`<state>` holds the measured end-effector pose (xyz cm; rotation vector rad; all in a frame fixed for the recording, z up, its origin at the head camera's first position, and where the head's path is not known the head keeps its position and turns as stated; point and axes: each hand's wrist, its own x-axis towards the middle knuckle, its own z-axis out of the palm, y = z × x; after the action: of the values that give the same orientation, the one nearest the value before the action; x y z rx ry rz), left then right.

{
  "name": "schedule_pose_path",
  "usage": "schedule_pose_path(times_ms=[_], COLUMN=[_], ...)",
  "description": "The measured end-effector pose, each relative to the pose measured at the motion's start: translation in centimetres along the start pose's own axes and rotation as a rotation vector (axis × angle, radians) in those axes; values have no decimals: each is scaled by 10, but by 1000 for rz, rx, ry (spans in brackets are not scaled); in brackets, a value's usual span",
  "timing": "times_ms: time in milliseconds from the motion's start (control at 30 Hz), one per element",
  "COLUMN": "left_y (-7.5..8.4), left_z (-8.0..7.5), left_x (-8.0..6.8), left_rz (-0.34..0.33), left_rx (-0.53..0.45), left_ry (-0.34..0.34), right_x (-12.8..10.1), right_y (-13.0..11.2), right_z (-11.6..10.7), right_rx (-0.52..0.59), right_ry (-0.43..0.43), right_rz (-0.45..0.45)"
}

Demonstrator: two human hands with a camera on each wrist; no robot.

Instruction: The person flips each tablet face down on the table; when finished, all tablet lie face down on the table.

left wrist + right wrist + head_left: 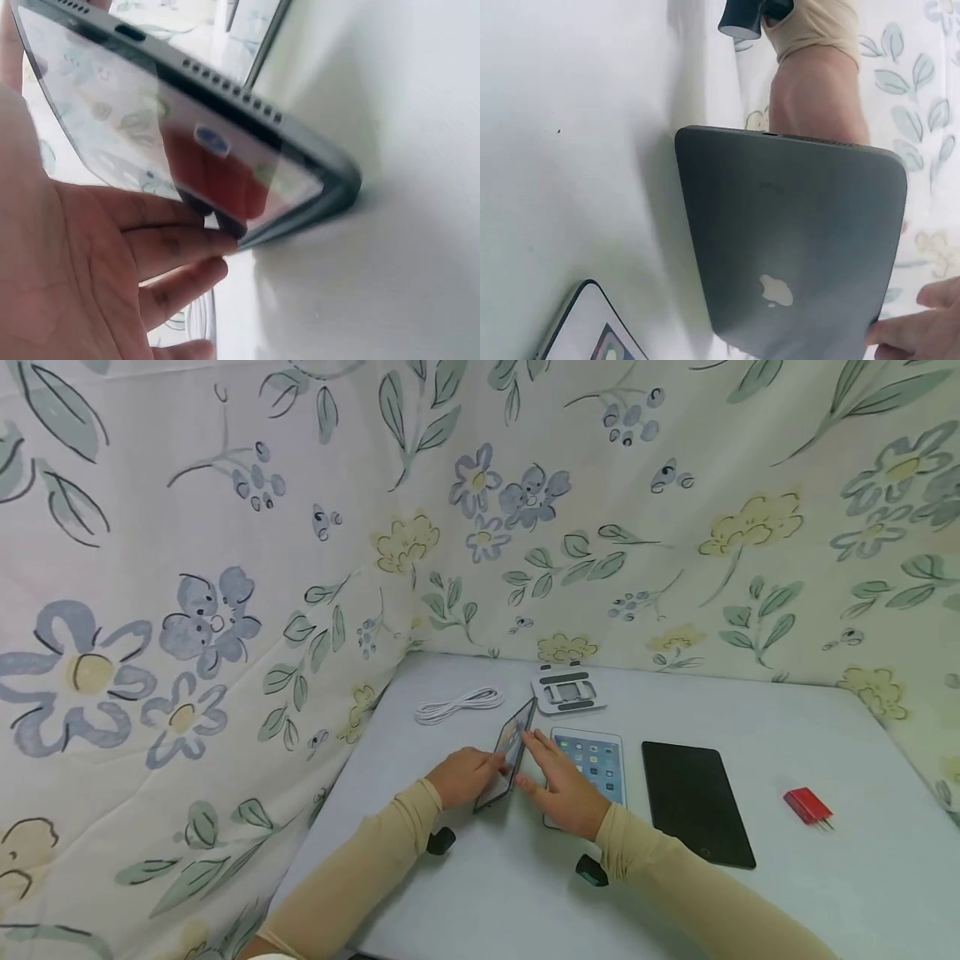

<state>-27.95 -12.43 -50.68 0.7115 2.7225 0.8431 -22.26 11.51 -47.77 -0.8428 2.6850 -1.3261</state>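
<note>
A dark grey tablet (517, 747) stands tilted on a long edge, its screen facing my left hand. My left hand (465, 777) reaches in from the screen side; in the left wrist view its nearly straight fingertips (225, 241) touch the lower part of the glass. Behind the tablet, my right hand (566, 789) extends its fingers against the upper edge. The right wrist view shows the tablet's back (795, 225) with an apple logo, a right fingertip (881, 330) right at the edge. Under the right hand lies a white tablet (592, 760) with a lit screen.
A coiled white cable (459, 704) lies at the back left, beside a white folding stand (568, 690). To the right are a black tablet (697, 802), lying flat, and a red plug adapter (808, 806). Floral cloth (600, 510) hangs around the white table (787, 727).
</note>
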Motion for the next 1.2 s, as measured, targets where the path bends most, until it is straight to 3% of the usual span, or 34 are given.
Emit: schedule_pose_path(times_ms=[133, 400, 567, 867, 967, 1200], left_y=[0, 7, 9, 0, -6, -19], left_z=[-1, -8, -18, -34, -37, -48], left_x=[1, -1, -3, -8, -12, -20], left_rz=[7, 18, 66, 251, 264, 216], left_rx=[-63, -91, -118, -213, -224, -239], left_ry=[-28, -33, 40, 237, 270, 283], right_x=[2, 5, 8, 10, 10, 15], right_y=[-3, -3, -2, -2, 0, 11], right_z=[0, 5, 8, 14, 18, 29], right_rx=[-7, -66, -93, -64, -78, -215], right_ry=[7, 6, -15, -130, -160, -286], right_rz=[-17, -54, -64, -10, 0, 117])
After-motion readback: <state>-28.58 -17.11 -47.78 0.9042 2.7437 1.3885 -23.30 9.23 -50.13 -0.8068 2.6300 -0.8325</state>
